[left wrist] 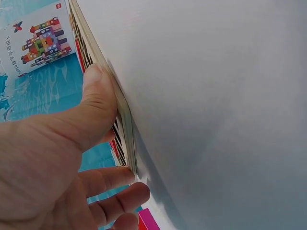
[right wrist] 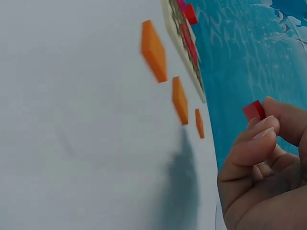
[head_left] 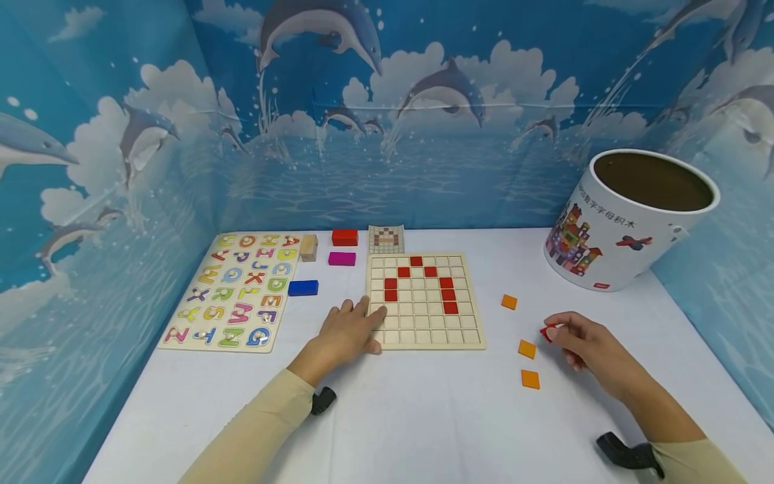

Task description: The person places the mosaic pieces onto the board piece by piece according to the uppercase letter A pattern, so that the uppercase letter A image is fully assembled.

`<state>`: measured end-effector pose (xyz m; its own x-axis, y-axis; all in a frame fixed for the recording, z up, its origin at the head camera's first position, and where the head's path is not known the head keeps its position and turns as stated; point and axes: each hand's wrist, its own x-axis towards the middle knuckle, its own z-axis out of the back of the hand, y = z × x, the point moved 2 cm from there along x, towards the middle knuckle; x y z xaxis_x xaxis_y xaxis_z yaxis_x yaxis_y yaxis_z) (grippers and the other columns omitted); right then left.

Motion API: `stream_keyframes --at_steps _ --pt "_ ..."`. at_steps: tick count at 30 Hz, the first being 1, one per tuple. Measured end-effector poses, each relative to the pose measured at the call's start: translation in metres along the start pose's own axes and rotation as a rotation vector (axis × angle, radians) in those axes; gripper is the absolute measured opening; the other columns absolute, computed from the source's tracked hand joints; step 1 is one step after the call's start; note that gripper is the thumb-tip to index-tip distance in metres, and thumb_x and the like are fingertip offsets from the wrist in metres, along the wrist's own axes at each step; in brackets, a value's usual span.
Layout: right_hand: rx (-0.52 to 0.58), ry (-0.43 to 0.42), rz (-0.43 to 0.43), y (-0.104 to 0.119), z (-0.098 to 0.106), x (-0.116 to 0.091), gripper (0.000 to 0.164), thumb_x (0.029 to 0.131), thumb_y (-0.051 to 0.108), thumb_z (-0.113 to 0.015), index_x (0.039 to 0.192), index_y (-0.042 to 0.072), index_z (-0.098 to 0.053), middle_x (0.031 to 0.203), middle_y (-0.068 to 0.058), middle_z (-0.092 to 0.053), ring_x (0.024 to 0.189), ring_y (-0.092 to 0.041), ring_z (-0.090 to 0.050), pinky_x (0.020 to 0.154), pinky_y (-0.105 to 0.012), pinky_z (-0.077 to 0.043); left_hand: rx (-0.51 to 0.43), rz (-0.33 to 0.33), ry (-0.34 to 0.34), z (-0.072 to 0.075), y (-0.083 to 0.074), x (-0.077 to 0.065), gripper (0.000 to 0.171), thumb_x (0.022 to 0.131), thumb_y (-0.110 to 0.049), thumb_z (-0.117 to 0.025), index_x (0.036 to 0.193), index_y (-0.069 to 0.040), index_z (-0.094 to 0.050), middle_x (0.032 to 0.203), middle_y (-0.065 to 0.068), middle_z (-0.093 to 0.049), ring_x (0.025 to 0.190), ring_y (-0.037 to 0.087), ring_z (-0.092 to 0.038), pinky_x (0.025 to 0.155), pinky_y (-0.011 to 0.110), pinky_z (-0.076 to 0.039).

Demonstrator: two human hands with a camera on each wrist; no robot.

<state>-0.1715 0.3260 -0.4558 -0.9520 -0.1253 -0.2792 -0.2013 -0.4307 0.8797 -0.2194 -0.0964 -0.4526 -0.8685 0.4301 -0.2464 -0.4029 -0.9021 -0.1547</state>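
Grid board (head_left: 418, 306) is positioned on the counter (head_left: 423, 417), between the letter puzzle (head_left: 242, 296) at the left and three orange tiles (head_left: 527, 349) at the right. Red tiles (head_left: 448, 294) are seated in its cells as an arch: two are counted in the left leg, three in the right. A pattern card (head_left: 385, 239) is set just beyond the far edge; its cells are too small to be read exactly.

The near left corner of the board is steadied by the left hand (head_left: 346, 331), with the fingers spread and nearly straight. A single red tile (right wrist: 252, 112) is pinched between the thumb and index finger of the right hand (head_left: 589, 344), near the orange tiles and well apart from the board.

The step in hand is judged to be tile placement, with a piece picked up but not yet seated. For the next move, the tile should be carried leftward, levelled, and aligned with a cell, probably directly below the left leg. Clearance from the left index finger is required there, and seated tiles should not be disturbed.
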Motion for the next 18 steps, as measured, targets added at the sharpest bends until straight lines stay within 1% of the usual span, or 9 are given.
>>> stream_keyframes --at_steps 4,7,9,11,15,18 --pt "0.132 -0.005 0.012 0.013 -0.004 0.014 0.053 0.102 0.036 -0.063 0.141 0.005 -0.044 0.097 -0.009 -0.059 0.072 -0.020 -0.055 0.064 -0.025 -0.051 0.009 -0.006 -0.002 -0.001 -0.001 0.000 0.079 0.089 -0.046 -0.072 0.158 -0.025 -0.041 0.163 0.017 -0.034 0.132 0.035 -0.042 0.100 0.049 -0.039" --pt "0.179 0.002 0.007 0.026 -0.012 0.025 0.055 0.100 0.033 -0.066 0.143 0.008 -0.043 0.097 -0.007 -0.062 0.073 -0.020 -0.057 0.065 -0.025 -0.051 0.021 -0.013 -0.004 -0.002 -0.001 0.001 0.079 0.089 -0.047 -0.072 0.158 -0.026 -0.040 0.163 0.017 -0.035 0.131 0.034 -0.042 0.099 0.048 -0.039" --pt "0.180 0.000 0.007 0.035 -0.020 0.034 0.057 0.100 0.032 -0.067 0.146 0.009 -0.043 0.100 -0.007 -0.063 0.074 -0.021 -0.058 0.066 -0.025 -0.051 0.028 -0.012 -0.006 -0.002 -0.001 0.001 0.079 0.089 -0.047 -0.072 0.158 -0.026 -0.040 0.163 0.017 -0.035 0.130 0.034 -0.042 0.098 0.048 -0.039" --pt "0.171 -0.005 0.017 0.044 -0.029 0.043 0.058 0.100 0.031 -0.067 0.148 0.008 -0.043 0.103 -0.009 -0.064 0.075 -0.021 -0.058 0.067 -0.026 -0.051 0.027 -0.006 -0.003 -0.001 -0.001 0.001 0.079 0.089 -0.047 -0.072 0.158 -0.026 -0.040 0.163 0.016 -0.034 0.130 0.033 -0.042 0.099 0.047 -0.039" --pt "0.154 -0.014 0.035 0.062 -0.052 0.064 0.058 0.100 0.028 -0.068 0.148 0.008 -0.044 0.106 -0.017 -0.063 0.073 -0.022 -0.058 0.066 -0.028 -0.051 0.009 0.006 0.000 -0.002 0.000 0.000 0.080 0.088 -0.045 -0.074 0.158 -0.026 -0.040 0.163 0.016 -0.035 0.130 0.033 -0.042 0.100 0.048 -0.039" --pt "0.156 0.011 0.064 0.072 -0.073 0.078 0.053 0.100 0.023 -0.068 0.145 0.005 -0.045 0.104 -0.022 -0.063 0.070 -0.022 -0.057 0.065 -0.030 -0.051 0.005 0.005 -0.002 -0.003 0.000 0.000 0.079 0.088 -0.045 -0.074 0.158 -0.026 -0.041 0.163 0.016 -0.035 0.129 0.033 -0.042 0.099 0.049 -0.039"
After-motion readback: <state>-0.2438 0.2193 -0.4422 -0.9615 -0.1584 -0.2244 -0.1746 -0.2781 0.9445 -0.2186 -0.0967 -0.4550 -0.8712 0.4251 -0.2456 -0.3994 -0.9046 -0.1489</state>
